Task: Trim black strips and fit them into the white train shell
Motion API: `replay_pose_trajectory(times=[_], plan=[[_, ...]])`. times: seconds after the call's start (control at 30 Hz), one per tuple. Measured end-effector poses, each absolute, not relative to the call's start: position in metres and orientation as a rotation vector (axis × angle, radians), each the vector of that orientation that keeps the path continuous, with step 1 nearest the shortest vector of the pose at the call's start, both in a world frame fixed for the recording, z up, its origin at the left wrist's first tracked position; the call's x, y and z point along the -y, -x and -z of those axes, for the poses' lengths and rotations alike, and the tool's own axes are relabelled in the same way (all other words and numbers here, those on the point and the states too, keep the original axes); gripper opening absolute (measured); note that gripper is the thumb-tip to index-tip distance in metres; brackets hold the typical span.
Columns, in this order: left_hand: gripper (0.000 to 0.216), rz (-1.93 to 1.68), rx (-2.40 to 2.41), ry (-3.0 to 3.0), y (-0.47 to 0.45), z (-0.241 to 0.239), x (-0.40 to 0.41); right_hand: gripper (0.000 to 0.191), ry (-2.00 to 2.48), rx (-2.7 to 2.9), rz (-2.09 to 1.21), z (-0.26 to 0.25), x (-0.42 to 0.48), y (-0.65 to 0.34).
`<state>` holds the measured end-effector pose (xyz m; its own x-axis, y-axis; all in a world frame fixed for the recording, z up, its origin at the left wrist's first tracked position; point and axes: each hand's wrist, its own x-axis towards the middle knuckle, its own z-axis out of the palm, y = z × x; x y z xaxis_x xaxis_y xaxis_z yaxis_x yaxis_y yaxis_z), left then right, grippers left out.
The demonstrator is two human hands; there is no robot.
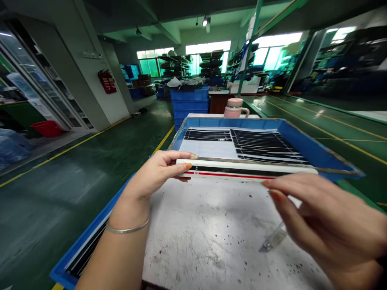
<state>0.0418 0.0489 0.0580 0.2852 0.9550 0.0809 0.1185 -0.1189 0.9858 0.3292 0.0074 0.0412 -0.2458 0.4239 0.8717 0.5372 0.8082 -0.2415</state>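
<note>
My left hand [157,173] pinches the left end of a long white strip with a red line and a black band [242,169], which it holds just above the bench. My right hand [323,221] hovers to the right, its fingertips at or very near the strip's lower edge. Beneath those fingers, a clear plastic piece [273,237] slants down toward the bench; I cannot tell whether it is held. A blue tray [302,141] beyond the strip holds several black-and-white strips. A thin metal bangle [127,229] circles my left wrist.
The scratched, ink-spotted white bench top [205,241] lies beneath my hands. A second blue tray [81,249] of strips sits at its lower left. A pink mug [235,108] stands behind the far tray, with stacked blue crates [189,104] farther back.
</note>
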Motion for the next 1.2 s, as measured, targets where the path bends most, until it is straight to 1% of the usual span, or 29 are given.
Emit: replay_pose_trajectory(times=[0.1,0.17,0.2,0.23,0.3,0.37,0.53,0.67,0.9,1.2], plan=[[0.031,-1.162,-1.02,-1.464,-0.047,-0.055,-0.049,0.011,0.756,1.899,-0.261,-0.034,-0.013,-0.322],[0.031,-1.264,-0.994,-1.427,-0.055,-0.051,-0.05,0.011,0.828,1.875,-0.619,-0.028,-0.02,-0.315],[0.03,-1.303,-0.975,-1.414,-0.06,-0.048,-0.05,0.016,0.836,1.827,-0.788,-0.025,-0.024,-0.311],[0.029,-1.334,-0.955,-1.405,-0.064,-0.045,-0.05,0.027,0.834,1.755,-0.931,-0.022,-0.026,-0.307],[0.028,-1.36,-0.925,-1.398,-0.074,-0.039,-0.049,0.041,0.796,1.592,-1.138,-0.019,-0.028,-0.302],[0.03,-1.341,-0.916,-1.399,-0.081,-0.033,-0.049,0.044,0.753,1.419,-1.24,-0.019,-0.026,-0.299],[0.04,-1.326,-0.99,-1.371,-0.083,-0.027,-0.056,0.032,0.724,1.021,-1.241,-0.026,-0.027,-0.309],[0.039,-1.357,-1.015,-1.29,-0.076,-0.027,-0.063,0.026,0.666,0.86,-1.188,-0.041,-0.034,-0.327],[0.046,-1.316,-0.984,-1.203,-0.064,-0.024,-0.07,0.028,0.538,0.806,-1.04,-0.065,-0.03,-0.351],[0.052,-1.252,-1.018,-1.218,-0.052,-0.015,-0.08,0.027,0.493,0.856,-0.938,-0.069,-0.025,-0.357]])
